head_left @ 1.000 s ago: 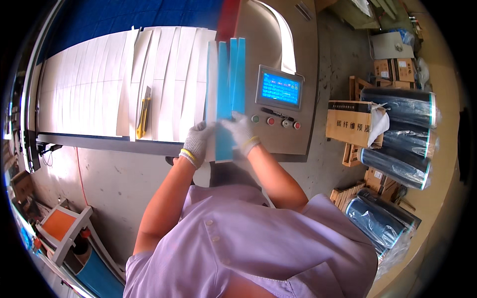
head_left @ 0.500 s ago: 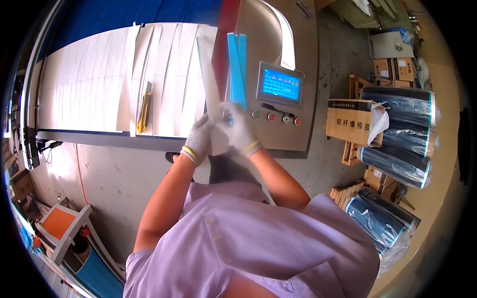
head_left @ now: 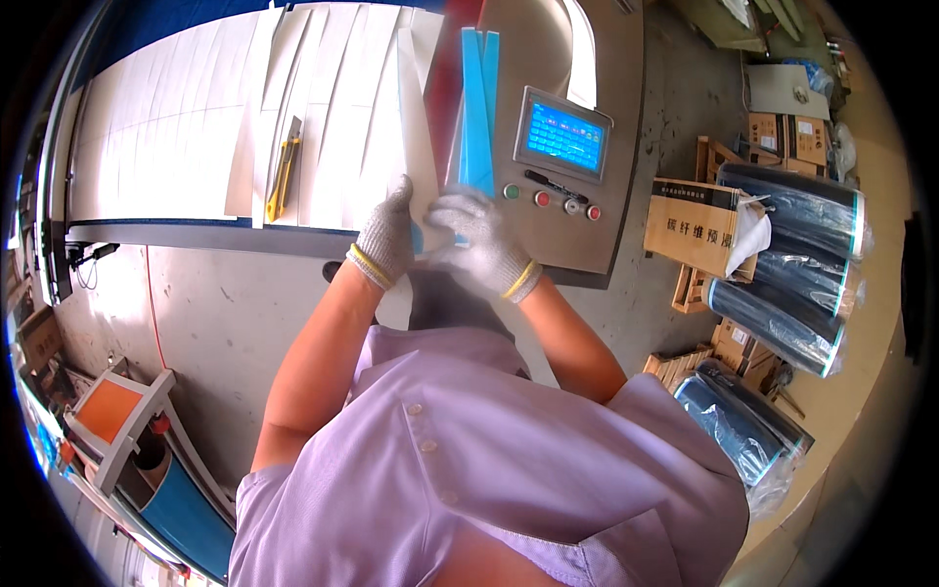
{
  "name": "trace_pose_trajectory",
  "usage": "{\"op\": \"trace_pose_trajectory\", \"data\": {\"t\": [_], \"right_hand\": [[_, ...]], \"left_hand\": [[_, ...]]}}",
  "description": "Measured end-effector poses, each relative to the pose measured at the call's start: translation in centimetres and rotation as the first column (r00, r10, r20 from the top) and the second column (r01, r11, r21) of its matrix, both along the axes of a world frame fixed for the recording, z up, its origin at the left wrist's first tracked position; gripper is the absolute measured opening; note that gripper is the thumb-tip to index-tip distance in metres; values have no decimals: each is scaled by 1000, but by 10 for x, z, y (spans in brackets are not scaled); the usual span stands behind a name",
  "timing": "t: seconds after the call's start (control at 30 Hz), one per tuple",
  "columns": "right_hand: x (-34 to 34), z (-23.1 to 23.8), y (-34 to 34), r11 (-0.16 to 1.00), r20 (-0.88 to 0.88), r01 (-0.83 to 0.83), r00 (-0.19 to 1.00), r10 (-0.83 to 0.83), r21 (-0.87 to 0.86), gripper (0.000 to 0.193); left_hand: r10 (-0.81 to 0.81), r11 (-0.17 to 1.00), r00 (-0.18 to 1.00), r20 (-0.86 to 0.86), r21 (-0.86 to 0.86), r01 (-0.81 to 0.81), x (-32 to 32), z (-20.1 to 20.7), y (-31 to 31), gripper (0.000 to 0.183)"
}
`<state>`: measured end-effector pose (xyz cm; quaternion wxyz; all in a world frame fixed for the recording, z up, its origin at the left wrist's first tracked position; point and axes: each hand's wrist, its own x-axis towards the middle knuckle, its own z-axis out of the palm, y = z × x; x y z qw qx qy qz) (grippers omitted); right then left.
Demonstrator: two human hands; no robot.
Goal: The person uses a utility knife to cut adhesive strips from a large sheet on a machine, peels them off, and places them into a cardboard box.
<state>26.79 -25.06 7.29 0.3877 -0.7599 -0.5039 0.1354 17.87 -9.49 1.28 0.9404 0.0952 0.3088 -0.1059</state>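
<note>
A gloved left hand (head_left: 386, 238) grips a pale strip (head_left: 414, 122) while the right hand (head_left: 489, 240), blurred by motion, is at the strip's near end, its contact unclear. Blue strips (head_left: 477, 117) lie beyond the right hand on a metal counter (head_left: 577, 240), where a black marker (head_left: 556, 184) rests between a lit screen (head_left: 563, 137) and buttons (head_left: 541, 199). At left, a yellow knife (head_left: 283, 181) lies on white strips (head_left: 171, 137); at right, a carton (head_left: 690, 227) stands near wrapped rolls (head_left: 778, 323).
</note>
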Motion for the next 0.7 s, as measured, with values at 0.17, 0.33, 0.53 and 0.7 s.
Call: {"op": "trace_pose_trajectory", "data": {"t": [0.17,0.33,0.53,0.7], "right_hand": [[2,3,-1,993,-75,112,991,-114,-24,27],[50,-15,-13,795,-160,604,782,-603,-45,19],[194,-33,-26,129,-896,990,102,-433,50,15],[244,-75,-54,-2,-907,989,-137,-397,-148,18]], "left_hand": [[-70,989,997,14,132,67,-3,-4,2,61],[-69,950,993,-99,298,96,4,26,-5,56],[-96,915,994,-49,390,107,1,28,-4,44],[-210,849,973,-93,476,229,-3,23,-12,38]]}}
